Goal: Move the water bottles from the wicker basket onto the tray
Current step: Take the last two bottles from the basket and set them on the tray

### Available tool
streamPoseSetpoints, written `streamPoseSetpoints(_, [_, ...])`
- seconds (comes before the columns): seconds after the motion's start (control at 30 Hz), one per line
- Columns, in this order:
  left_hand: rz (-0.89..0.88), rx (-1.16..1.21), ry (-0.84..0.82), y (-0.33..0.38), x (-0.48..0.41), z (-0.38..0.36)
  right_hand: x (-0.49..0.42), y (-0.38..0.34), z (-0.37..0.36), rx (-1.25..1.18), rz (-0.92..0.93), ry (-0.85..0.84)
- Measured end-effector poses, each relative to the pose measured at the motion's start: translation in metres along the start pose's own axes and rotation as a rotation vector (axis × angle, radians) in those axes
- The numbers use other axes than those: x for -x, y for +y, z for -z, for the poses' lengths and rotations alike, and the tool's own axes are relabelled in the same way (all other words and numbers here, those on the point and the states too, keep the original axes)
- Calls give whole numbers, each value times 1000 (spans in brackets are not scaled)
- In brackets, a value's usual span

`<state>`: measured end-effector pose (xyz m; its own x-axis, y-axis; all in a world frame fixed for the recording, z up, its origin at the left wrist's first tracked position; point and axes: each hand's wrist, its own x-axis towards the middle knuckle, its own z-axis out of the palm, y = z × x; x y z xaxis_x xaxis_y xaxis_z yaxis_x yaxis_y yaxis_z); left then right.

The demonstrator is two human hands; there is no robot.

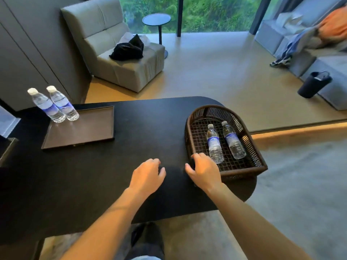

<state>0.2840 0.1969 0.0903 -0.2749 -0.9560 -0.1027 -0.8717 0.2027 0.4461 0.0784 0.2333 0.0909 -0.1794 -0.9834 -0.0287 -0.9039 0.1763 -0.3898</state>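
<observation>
A dark wicker basket (251,147) sits at the right end of the black table and holds two clear water bottles lying side by side, one on the left (214,144) and one on the right (233,140). A dark square tray (90,132) lies at the table's left, with two more bottles standing upright at its far left corner, one on the left (46,105) and one on the right (62,103). My right hand (203,170) rests at the basket's near left corner, fingers curled, nothing in it. My left hand (147,175) hovers over the bare table, empty.
The black table (122,184) has a rounded right end just past the basket. A grey armchair (116,49) with dark clothing stands beyond it, along with a small round side table (156,20). A dark bin (313,85) and a sofa (309,42) stand at right.
</observation>
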Motion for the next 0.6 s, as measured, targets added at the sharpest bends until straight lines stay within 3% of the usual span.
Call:
streamPoseSetpoints(0.33, [-178, -4, -66, 111, -58, -46, -14, 107, 48, 26, -178, 69])
streamPoseSetpoints(0.6, [-98, 141, -193, 161, -156, -101, -79, 173, 64, 30, -314, -17])
